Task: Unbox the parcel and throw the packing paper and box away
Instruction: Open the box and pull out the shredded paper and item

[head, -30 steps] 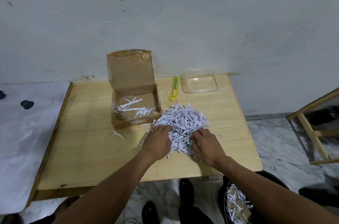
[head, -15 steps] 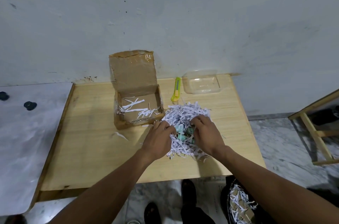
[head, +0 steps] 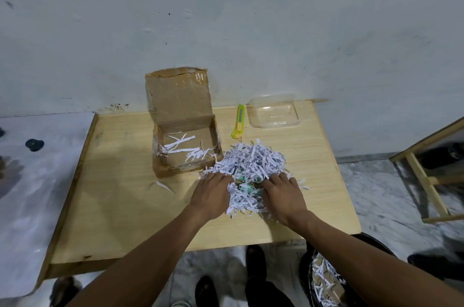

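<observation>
Left hand [head: 213, 192] and right hand [head: 282, 196] flanking heap of white shredded packing paper [head: 251, 166] on pale wooden worktop [head: 120, 201], grips part-curled, pressing in; teal item [head: 247, 187] lying between, equidistant; open brown cardboard box [head: 185, 140] sitting behind-left

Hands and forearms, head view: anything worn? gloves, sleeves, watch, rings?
Nothing worn that shows. The left hand and right hand are bare, no gloves. Both forearms are bare up to the bottom edge of the frame: no sleeves, watch or bands. No rings visible, though the fingers are partly buried in shredded paper.
</observation>
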A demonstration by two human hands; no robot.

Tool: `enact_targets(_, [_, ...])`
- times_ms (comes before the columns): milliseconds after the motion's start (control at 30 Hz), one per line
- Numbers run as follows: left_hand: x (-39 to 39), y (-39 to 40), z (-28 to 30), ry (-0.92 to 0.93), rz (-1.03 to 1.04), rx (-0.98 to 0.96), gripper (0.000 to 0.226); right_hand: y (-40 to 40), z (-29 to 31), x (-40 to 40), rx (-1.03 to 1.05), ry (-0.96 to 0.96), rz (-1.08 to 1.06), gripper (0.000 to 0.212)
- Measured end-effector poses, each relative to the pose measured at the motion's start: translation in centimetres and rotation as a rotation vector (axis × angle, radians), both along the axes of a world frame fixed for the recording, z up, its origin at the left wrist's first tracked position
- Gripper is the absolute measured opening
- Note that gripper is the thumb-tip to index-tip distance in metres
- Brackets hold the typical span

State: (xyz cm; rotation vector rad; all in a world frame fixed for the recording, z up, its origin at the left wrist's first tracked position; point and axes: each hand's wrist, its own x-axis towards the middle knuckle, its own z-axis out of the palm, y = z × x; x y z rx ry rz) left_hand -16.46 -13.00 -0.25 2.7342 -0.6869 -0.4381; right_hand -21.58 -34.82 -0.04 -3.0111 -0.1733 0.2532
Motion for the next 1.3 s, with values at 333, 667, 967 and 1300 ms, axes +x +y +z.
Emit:
enact_targets(333, [-0.9, 1.0, -0.3, -0.068, 0.08, -0.114, 0.04, 1.4, 0.4, 0.1, 0.07, 0.11, 0.103, 0.041])
enact_targets(667, [-1.6, 1.4, -0.7, 0.082, 0.112, -0.019, 0.049, 0.5, 4.1, 1.7, 0.071, -0.011, 0.037, 0.029])
enact_targets(967, [-0.9, 1.0, -0.5, 0.133, 0.136, -0.002, 0.045, -1.9, 8.8, 2.9, 0.453, -0.184, -0.056, 0.042])
enact_targets(1300, [0.1, 0.4, -0.8, 0.095, 0.147, -0.013, 0.041, -4.0, 8.0, 4.4, 1.722, 0.535, -0.863, 0.025])
